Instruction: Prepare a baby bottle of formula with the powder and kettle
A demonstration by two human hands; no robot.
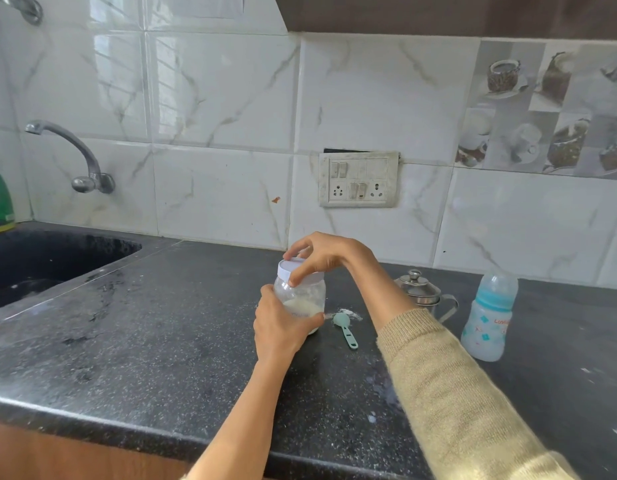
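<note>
Clear plastic jar [302,299] with white powder stands near the middle of the black bench [144,341]. Left hand [281,325] wraps its grip around the jar. Right hand [322,256] pinches the white lid [296,270]. Green scoop [345,329] lies just beside. Kettle [421,289] and baby bottle [489,318] stand toward the right edge.

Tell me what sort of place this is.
Most likely a home kitchen: a dark stone counter with a sunken sink under a wall tap, tiled walls with a socket panel, and a steel kettle.
</note>
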